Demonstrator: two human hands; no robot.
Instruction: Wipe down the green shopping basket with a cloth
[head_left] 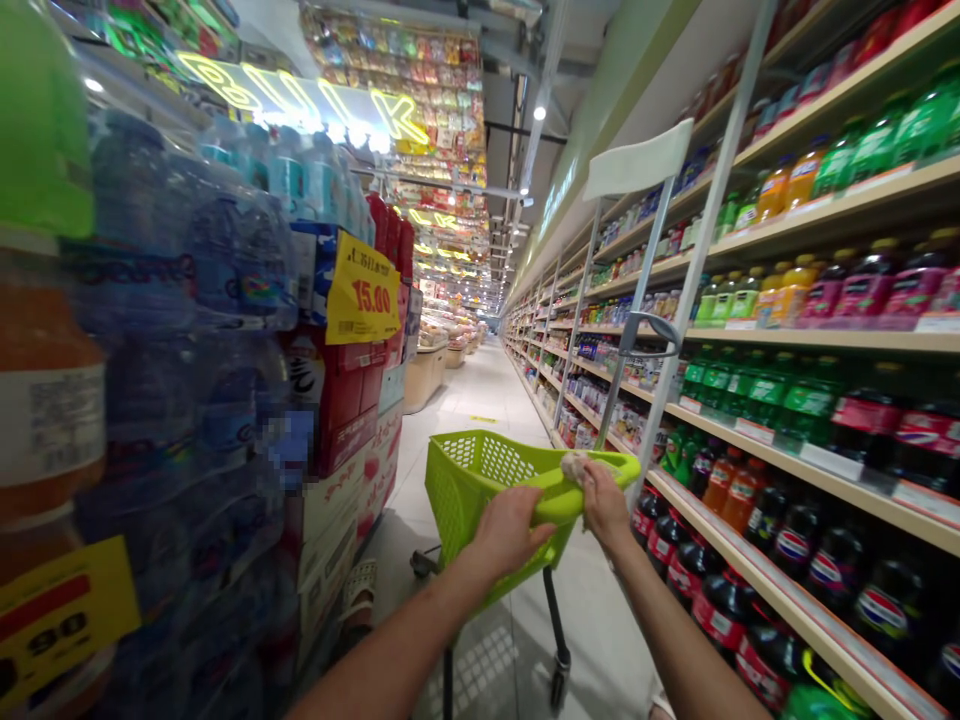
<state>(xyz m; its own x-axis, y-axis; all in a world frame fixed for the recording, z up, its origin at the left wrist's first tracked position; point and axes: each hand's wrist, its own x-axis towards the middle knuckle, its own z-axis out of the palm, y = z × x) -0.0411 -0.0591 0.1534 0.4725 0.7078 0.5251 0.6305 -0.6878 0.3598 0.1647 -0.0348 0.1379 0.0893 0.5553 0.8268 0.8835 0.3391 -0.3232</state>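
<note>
A lime-green shopping cart [472, 480] with a perforated plastic basket rolls on the aisle floor in front of me. My left hand [508, 530] is wrapped round the green handle bar [566, 500] at its left end. My right hand [602, 498] is closed on the bar's right end, with a pale crumpled thing [576, 464] pressed under its fingers. The basket looks empty from this angle.
Shelves of soft-drink bottles [817, 400] line the right side. A metal step ladder [649, 300] leans against them just beyond the cart. Stacked water packs and red boxes with a yellow 15.00 sign [362, 292] crowd the left. The tiled aisle [480, 390] runs ahead.
</note>
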